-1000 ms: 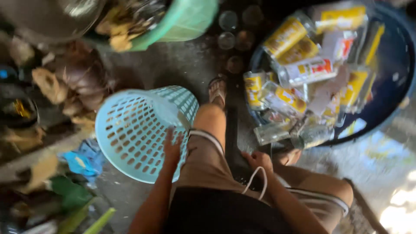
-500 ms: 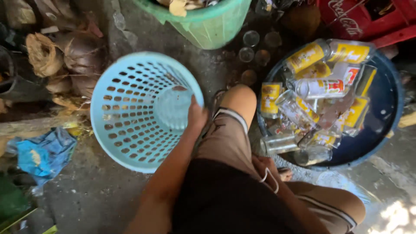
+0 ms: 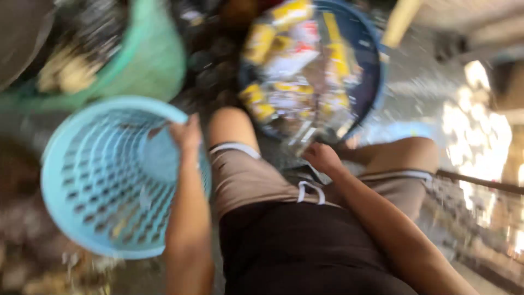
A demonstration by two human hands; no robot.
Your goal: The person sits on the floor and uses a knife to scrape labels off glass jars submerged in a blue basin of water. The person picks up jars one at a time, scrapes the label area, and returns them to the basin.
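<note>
Two hands, two baskets, one dark blue tub, counted from near to far; picture badly blurred by motion

Nearest: lap in dark shirt and tan shorts [image 3: 256, 180] with white drawstring [image 3: 310, 190], knees spread, between the two forearms

Left hand [image 3: 186, 134] laid on the near rim of the light blue basket [image 3: 82, 180], fingers curled over the edge, gripping it; basket perforated all round, tipped so the mouth faces up toward the camera, bottom visible, nothing clearly inside

Right hand [image 3: 323, 157] loosely closed, just at the near edge of the dark blue tub [image 3: 371, 71], touching or pinching something pale and thin there; too blurred to tell what, or how tightly held

Beyond the right hand: tub heaped with crushed cans [image 3: 295, 60], mostly yellow, some silver and red; number uncountable in the blur

Beyond the left hand: green basket [image 3: 147, 60], upright, filled with brownish scraps, standing just past the blue basket's far rim

Left knee between the blue basket and the tub, parting the two hands' sides

Far right of the right hand: bright sunlit ground [image 3: 475, 125], washed out
</note>
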